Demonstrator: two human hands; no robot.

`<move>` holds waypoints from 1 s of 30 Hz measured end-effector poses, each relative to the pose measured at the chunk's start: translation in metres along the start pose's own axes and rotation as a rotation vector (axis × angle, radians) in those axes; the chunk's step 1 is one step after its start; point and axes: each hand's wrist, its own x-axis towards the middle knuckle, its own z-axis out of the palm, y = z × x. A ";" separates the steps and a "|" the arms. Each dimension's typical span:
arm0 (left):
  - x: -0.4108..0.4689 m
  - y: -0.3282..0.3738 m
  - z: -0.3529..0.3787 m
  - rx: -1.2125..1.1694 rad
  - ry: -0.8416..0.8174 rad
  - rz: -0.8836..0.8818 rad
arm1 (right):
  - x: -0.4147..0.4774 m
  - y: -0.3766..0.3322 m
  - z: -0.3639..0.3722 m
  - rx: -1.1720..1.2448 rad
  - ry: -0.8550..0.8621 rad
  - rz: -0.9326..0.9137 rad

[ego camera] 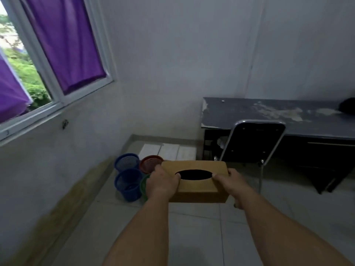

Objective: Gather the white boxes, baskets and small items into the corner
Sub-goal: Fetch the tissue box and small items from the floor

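I hold a wooden tissue box [199, 186] with a dark oval slot above the floor, in front of the corner. My left hand [162, 184] grips its left end and my right hand [229, 182] grips its right end. Behind it, in the corner, white boxes [169, 151] lie flat in a row on the floor. Two blue mesh baskets [126, 162] [127, 184] stand by the left wall, a red basket [150, 163] sits beside the upper blue one, and a green basket [143, 186] is mostly hidden behind my left hand.
A dark desk [269, 117] with a worn top stands against the far wall at right, a black metal-framed chair [253, 143] pushed against it. A window with purple curtains [63, 45] is in the left wall. Light floor tiles [196, 237] lie below my arms.
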 end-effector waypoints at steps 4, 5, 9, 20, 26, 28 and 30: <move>0.057 -0.022 -0.005 -0.003 0.007 -0.058 | 0.048 -0.024 0.045 0.043 -0.120 0.070; 0.070 -0.023 -0.003 0.000 0.012 -0.074 | 0.062 -0.029 0.052 0.039 -0.140 0.090; 0.128 -0.014 0.013 -0.013 0.021 -0.111 | 0.131 -0.053 0.074 0.007 -0.153 0.119; 0.282 0.065 0.053 -0.063 -0.011 -0.209 | 0.326 -0.131 0.082 -0.252 -0.140 0.109; 0.370 0.076 0.066 -0.072 -0.069 -0.213 | 0.406 -0.150 0.115 -0.262 -0.148 0.182; 0.407 0.075 0.072 -0.059 -0.122 -0.202 | 0.432 -0.158 0.130 -0.283 -0.122 0.203; 0.450 0.072 0.078 -0.068 -0.182 -0.186 | 0.464 -0.167 0.147 -0.330 -0.102 0.231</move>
